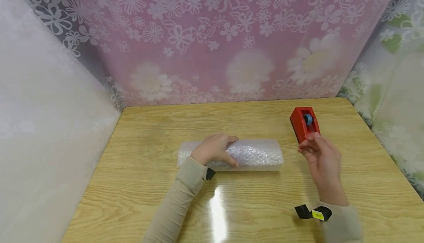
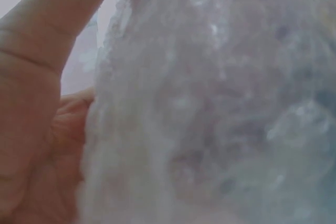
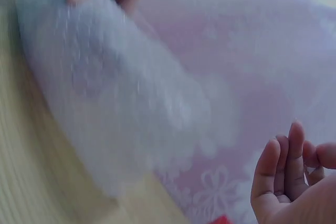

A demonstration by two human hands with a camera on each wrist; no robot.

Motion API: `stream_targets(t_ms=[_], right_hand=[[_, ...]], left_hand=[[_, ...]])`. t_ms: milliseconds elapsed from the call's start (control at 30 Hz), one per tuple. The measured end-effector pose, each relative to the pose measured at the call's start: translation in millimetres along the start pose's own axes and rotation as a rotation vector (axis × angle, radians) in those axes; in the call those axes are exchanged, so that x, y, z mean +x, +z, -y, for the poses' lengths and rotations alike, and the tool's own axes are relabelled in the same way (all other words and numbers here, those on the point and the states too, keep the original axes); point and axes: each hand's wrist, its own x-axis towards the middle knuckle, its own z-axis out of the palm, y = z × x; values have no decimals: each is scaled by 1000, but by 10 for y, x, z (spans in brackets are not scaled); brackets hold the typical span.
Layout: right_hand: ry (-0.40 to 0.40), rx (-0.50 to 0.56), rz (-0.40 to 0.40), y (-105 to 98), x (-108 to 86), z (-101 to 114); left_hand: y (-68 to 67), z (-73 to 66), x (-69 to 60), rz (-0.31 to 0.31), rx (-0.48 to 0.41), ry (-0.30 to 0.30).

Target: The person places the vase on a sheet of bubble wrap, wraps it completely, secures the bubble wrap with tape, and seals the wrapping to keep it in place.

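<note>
A roll of bubble wrap (image 1: 256, 154) lies crosswise on the table, left end to right end. My left hand (image 1: 215, 149) grips it left of its middle, thumb on the near side and fingers over the far side. In the left wrist view the clear bubbled sheet (image 2: 210, 108) fills most of the picture. My right hand (image 1: 326, 164) is raised just in front of a red tape dispenser (image 1: 299, 127). Its thumb and fingertip pinch a small piece of clear tape (image 3: 313, 171), mostly hidden by the fingers. A small blue-centred tape roll (image 1: 308, 119) sits in the dispenser.
The wooden table (image 1: 149, 125) has a pink floral curtain (image 1: 205, 51) behind its far edge. Pale sheets hang at the left and right sides. A bright light reflection (image 1: 217, 213) shows on the tabletop near the front.
</note>
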Motion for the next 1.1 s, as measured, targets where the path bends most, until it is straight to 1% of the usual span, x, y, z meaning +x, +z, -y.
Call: stream_targets(t_ms=[133,267,367,467,633,833,933,1100], right_hand=[[-20,-132,19,275,-103,-79],[-38,-244,47,493,-156,-200],[-40,-268,81,614,-182,-300],[-19,-281,100,703,-223,-406],[43,-358,90,802,-305,-616],[118,-452,84,835,-378,-901],[146,-477,61,831,-408,-1035],[170,-494,-6,811,-457,-1226]], left_hand=[[13,-1,5,0,0,-6],[-4,-12,9,3,-6,-1],[-8,-15,8,1,-2,1],[-1,-11,9,3,-5,-9],[9,-2,14,-4,5,-19],[-6,-7,3,-19,-2,-16],[-9,-14,-3,-21,-1,-16],[2,-15,1,-19,6,-17]])
